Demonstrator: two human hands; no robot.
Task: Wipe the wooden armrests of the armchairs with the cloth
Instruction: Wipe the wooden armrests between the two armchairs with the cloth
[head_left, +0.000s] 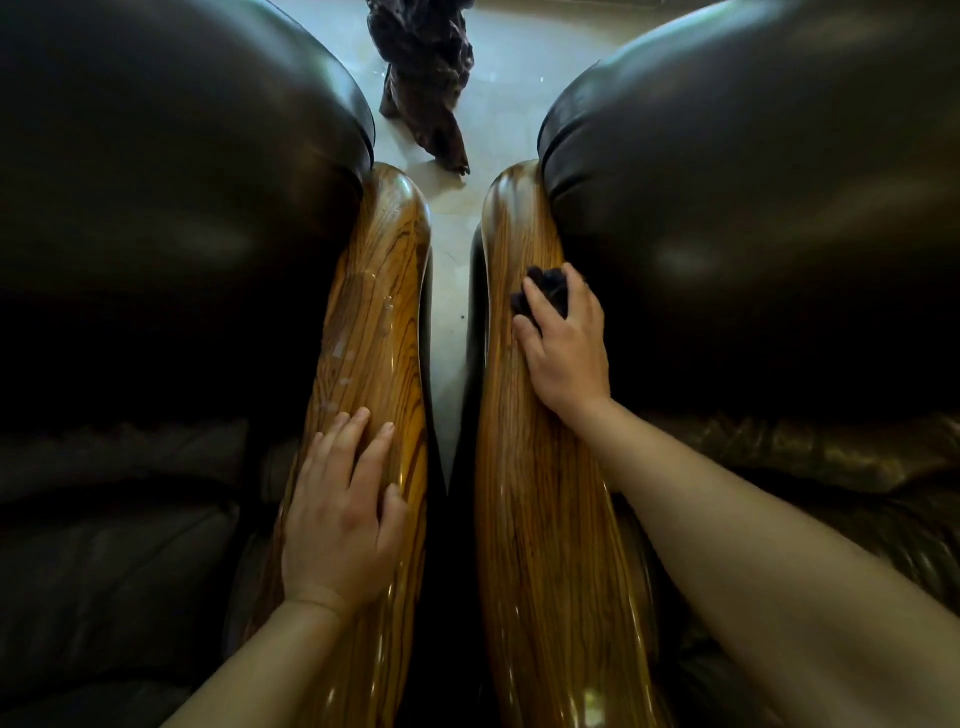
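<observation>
Armrests of glossy striped wood run side by side up the middle of my view, one belonging to each of two dark leather armchairs, with a narrow strip of pale floor (447, 291) showing between them. On the right armrest (540, 467), my right hand (563, 353) presses down about halfway along, near the edge where the wood meets the leather cushion (753, 208); its fingers are curled around a small dark cloth (543, 291), which bunches out between and just past my fingertips and lies against the wood. My left hand (343, 514) lies flat and relaxed on the left armrest (374, 312), fingers spread and pointing forward, holding nothing, palm resting on the wood. Ahead of those fingers, the left armrest carries a trail of pale, cloudy smudges and droplets along its top. The left armchair's rounded leather arm (171, 182) bulges just beside that wood. Beyond both armrests, on the pale floor, stands a dark, gnarled carved wooden piece (426, 78), well apart from my hands.
</observation>
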